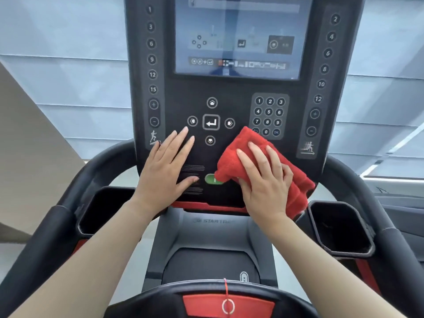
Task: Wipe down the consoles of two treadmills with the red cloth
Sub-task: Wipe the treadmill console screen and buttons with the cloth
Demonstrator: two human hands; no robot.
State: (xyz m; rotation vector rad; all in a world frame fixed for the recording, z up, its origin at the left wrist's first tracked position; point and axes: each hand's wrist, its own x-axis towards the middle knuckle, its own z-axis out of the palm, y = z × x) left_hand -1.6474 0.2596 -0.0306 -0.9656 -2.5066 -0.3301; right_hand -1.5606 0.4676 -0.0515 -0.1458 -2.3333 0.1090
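- The red cloth (231,154) lies bunched on the lower right of the console (179,92). Its top corner just touches the bottom of the number keypad (268,111), and its lower left edge covers part of the green button (211,179).
- The right hand (263,182) sits on top of it, fingers spread and nearly straight, pressing it to the panel rather than clutching it. The thumb lies by the cloth's lower edge, and I cannot tell whether it is tucked under.
- The left hand (165,166) is flat on the bare panel left of the arrow buttons (211,122), fingers straight and spread, holding nothing. It looks like a brace.
- From where I stand the cloth looks soft, thick and light, with a terry sort of weave. It should fold and drag easily, and bunch up under a sideways push.
- A flat palm over its middle looks the best hold for wiping. A pinch at one corner would let the rest flop.
- The panel looks slick and is full of buttons, so light pressure seems wise, especially near the green one.
- The screen (238,35) above shows a display.
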